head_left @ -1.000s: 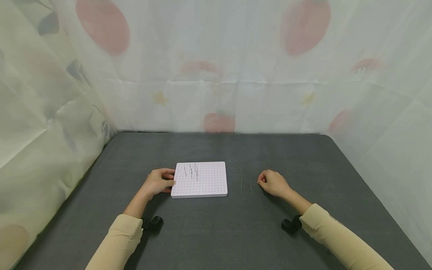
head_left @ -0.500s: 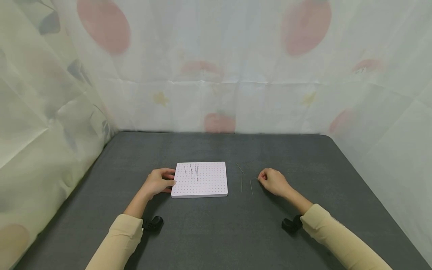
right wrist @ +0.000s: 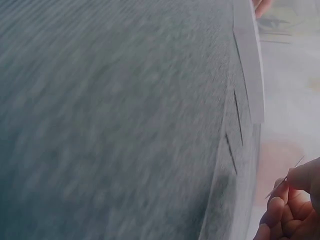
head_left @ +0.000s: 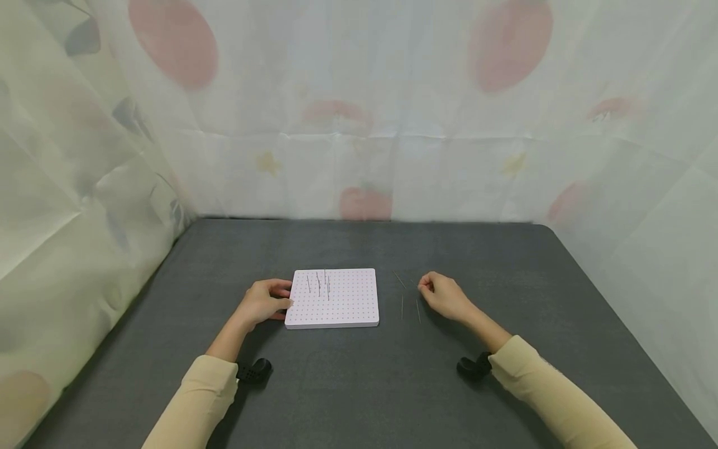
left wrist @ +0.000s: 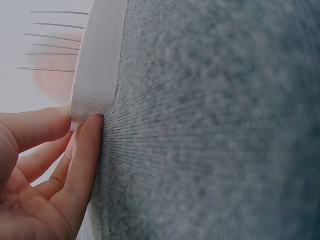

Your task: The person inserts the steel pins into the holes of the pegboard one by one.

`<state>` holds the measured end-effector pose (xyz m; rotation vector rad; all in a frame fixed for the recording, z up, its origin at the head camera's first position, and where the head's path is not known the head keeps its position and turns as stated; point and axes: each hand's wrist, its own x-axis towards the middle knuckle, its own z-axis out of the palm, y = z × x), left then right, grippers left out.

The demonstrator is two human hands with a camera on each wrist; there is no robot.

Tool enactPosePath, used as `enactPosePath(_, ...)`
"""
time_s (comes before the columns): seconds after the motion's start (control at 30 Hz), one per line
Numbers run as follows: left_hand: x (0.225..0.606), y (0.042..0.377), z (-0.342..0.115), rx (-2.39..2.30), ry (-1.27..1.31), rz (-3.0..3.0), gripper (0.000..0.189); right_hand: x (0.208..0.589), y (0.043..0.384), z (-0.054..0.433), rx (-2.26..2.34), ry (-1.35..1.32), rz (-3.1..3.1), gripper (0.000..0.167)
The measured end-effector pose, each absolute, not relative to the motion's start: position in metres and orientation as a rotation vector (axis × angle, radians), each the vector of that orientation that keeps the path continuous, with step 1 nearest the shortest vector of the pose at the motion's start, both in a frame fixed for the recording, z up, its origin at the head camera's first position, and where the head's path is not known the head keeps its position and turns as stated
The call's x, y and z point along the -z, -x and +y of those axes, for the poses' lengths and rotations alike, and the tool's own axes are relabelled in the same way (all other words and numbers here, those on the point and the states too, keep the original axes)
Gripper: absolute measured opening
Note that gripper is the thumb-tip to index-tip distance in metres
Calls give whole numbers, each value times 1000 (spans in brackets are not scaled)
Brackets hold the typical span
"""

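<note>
A white board (head_left: 349, 308) with a grid of small holes lies on the dark table. My left hand (head_left: 262, 304) grips its left edge, thumb at the top face and fingertips against the side in the left wrist view. Several thin metal pins (left wrist: 45, 69) stand in the board's far left part. Right of the board, my right hand (head_left: 447, 298) pinches another thin metal pin (right wrist: 299, 161) between thumb and index finger, held off the table and slanted in the right wrist view.
Three loose pins lie on the table between board and right hand: a tilted pin (head_left: 399, 279) farther back, a straight pin (head_left: 402, 307), and a third pin (head_left: 418, 310) nearest the hand. Printed curtains (head_left: 426, 174) hang behind and beside the grey table (head_left: 359, 386).
My right hand has lifted the pin from beside the loose ones and moved a little left and away from me. The left hand and the board have stayed in place.
</note>
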<state>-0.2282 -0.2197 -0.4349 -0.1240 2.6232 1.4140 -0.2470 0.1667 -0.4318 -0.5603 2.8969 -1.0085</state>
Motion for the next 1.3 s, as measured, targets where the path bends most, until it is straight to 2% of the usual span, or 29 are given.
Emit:
enactPosePath(0.73,436,230,-221,-1429,125,2612,47,428,255,126,1152,644,2887,4)
enactPosePath(1.3,436,230,-222,-1442,133,2597,47,423,258,93,1299,676,2837,7)
